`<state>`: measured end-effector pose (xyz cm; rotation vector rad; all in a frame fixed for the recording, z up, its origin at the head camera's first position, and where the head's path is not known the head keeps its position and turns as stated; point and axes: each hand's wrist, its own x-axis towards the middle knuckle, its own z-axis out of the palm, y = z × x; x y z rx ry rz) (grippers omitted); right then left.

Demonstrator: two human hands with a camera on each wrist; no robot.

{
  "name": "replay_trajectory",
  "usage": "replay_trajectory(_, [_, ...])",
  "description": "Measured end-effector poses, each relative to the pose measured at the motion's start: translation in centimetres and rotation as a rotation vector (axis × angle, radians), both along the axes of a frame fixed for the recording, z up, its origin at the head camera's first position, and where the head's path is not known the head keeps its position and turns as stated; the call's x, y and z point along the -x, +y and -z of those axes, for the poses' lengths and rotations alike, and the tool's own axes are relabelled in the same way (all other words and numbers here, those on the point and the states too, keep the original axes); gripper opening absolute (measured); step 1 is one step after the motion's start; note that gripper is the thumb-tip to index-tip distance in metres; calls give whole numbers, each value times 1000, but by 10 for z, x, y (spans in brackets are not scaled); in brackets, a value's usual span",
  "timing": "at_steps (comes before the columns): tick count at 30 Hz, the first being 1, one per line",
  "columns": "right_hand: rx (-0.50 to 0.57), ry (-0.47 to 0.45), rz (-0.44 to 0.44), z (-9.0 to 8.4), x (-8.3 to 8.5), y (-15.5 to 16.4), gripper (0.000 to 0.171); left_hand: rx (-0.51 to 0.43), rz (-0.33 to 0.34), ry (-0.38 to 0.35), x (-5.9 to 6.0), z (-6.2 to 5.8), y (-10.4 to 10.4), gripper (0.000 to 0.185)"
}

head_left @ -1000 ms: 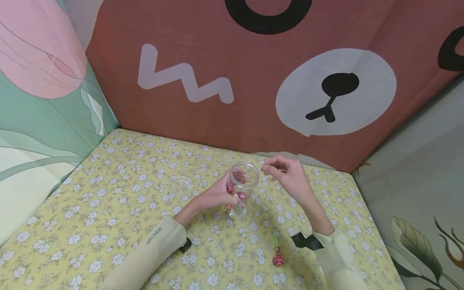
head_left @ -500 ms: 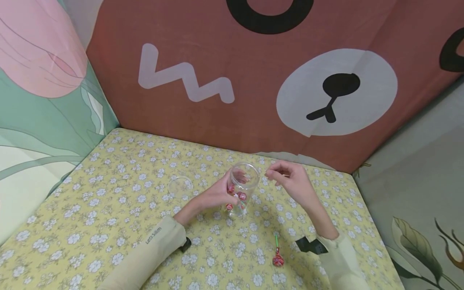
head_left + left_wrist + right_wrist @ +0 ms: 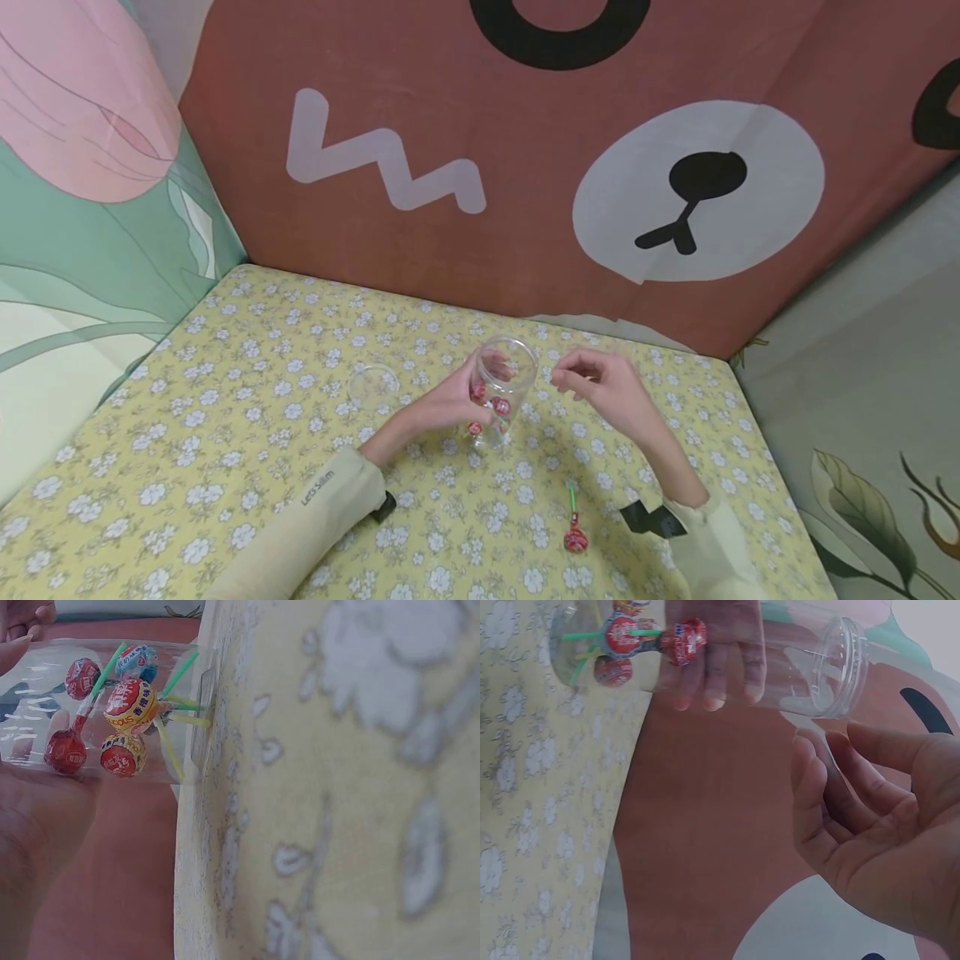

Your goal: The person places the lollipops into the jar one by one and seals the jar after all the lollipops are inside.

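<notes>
A clear plastic jar (image 3: 514,392) stands with its mouth uncovered, and my left hand (image 3: 446,405) grips it round the side. Several wrapped lollipops (image 3: 129,703) lie in its lower part, red, yellow and blue wrappers among green and yellow sticks. To the right of the rim hovers my right hand (image 3: 609,387). In the right wrist view its fingers (image 3: 810,776) are loosely curled, with nothing held between them, just beyond the jar's mouth. One red lollipop (image 3: 575,537) with a green stick lies on the table, nearer me than the jar.
A round clear lid (image 3: 373,386) lies flat to the left of the jar. The table has a yellow flowered cloth (image 3: 255,467). Behind it rises a reddish-brown printed backdrop (image 3: 420,258), with more printed fabric at both sides.
My right hand has drawn a little away from the jar's rim, down and to the right. The left hand and jar have stayed in place.
</notes>
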<state>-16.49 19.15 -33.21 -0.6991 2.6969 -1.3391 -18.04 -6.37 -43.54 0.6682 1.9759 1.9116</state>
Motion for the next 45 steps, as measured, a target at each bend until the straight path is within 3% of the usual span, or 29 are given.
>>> replay_trajectory(23, [-139,-204,-185,41,-11,31,10,33,-21,42,0,0,0,91])
replay_trajectory(30, [-149,-387,-329,56,-14,43,11,35,-21,52,1,2,0,91])
replay_trajectory(38, [-139,-488,-398,75,-19,52,9,26,-25,51,0,1,0,90])
replay_trajectory(45, [-62,-627,-513,83,-24,55,11,27,-27,41,0,1,0,89])
